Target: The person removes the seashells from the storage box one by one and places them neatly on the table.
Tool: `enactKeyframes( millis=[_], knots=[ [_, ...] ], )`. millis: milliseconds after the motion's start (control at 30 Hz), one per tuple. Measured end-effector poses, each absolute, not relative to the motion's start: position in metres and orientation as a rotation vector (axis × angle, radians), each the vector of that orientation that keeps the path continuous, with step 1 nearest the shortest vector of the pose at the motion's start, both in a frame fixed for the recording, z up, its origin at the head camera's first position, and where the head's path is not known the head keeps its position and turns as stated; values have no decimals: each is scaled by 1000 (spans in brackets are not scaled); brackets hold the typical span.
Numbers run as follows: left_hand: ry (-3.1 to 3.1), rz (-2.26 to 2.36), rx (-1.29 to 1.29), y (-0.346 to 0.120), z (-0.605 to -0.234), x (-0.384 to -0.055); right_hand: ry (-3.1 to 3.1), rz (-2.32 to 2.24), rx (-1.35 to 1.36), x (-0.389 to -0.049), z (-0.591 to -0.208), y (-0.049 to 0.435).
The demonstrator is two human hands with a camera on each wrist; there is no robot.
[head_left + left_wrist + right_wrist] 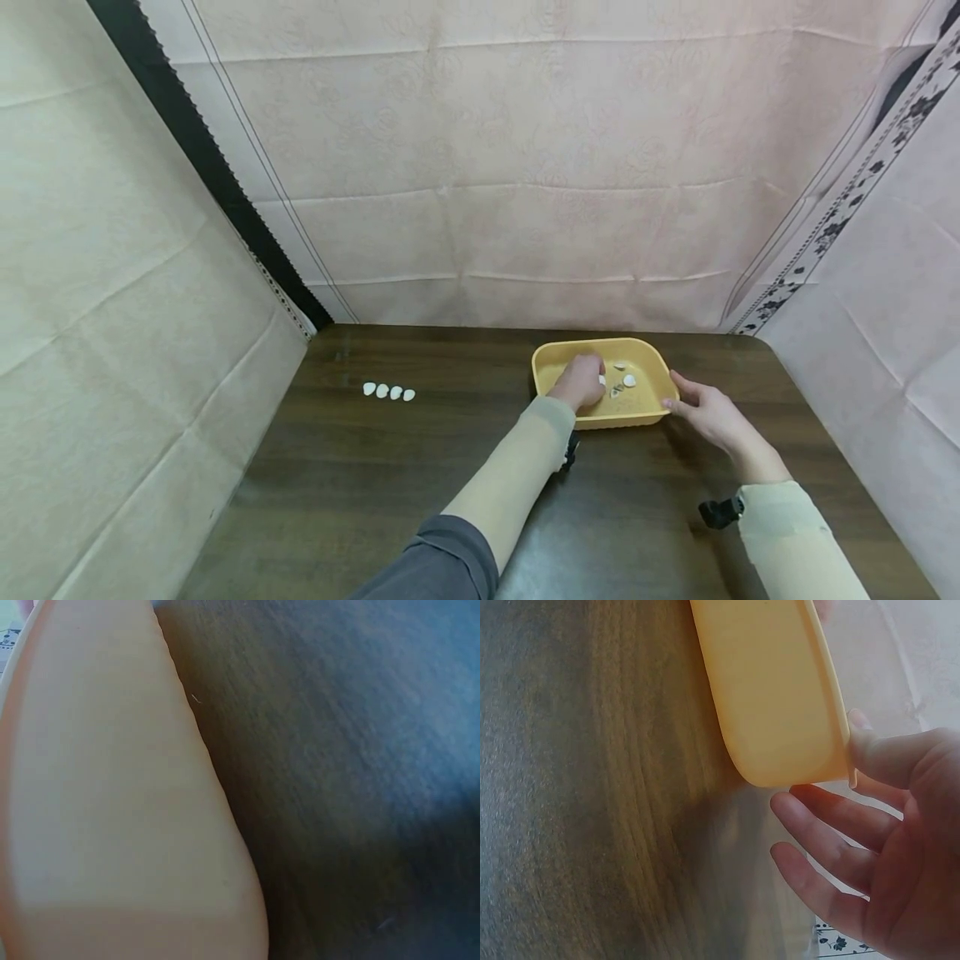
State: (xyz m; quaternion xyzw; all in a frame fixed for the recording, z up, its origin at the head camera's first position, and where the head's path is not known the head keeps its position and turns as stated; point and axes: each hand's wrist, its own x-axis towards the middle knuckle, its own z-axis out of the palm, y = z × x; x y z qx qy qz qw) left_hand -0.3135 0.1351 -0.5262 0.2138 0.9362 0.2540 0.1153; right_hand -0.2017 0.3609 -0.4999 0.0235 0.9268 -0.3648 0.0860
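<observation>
Lying in the yellow tray (637, 406): a round white piece (629, 381), between left hand (577, 382) and right hand (707, 408), nearer the left. Left's hold: cannot tell. Right grips the tray's right end. Tray's long axis: left-right.

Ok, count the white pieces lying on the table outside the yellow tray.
4, in a row left of the yellow tray: the leftmost piece, the second piece, the third piece and the rightmost piece. The arms might hide others.
</observation>
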Motion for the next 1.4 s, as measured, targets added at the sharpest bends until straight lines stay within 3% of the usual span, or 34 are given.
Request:
enactKeyframes(
  millis=[333, 700, 1400],
  knots=[
    [2801, 683, 596, 141, -543, -329, 2756, -1108, 66, -203, -502, 356],
    [2792, 659, 581, 122, -514, -313, 2759, -1108, 52, -203, -501, 350],
    [2745, 1032, 881, 68, -495, -317, 2752, -1076, 68, -199, -497, 360]
  ],
)
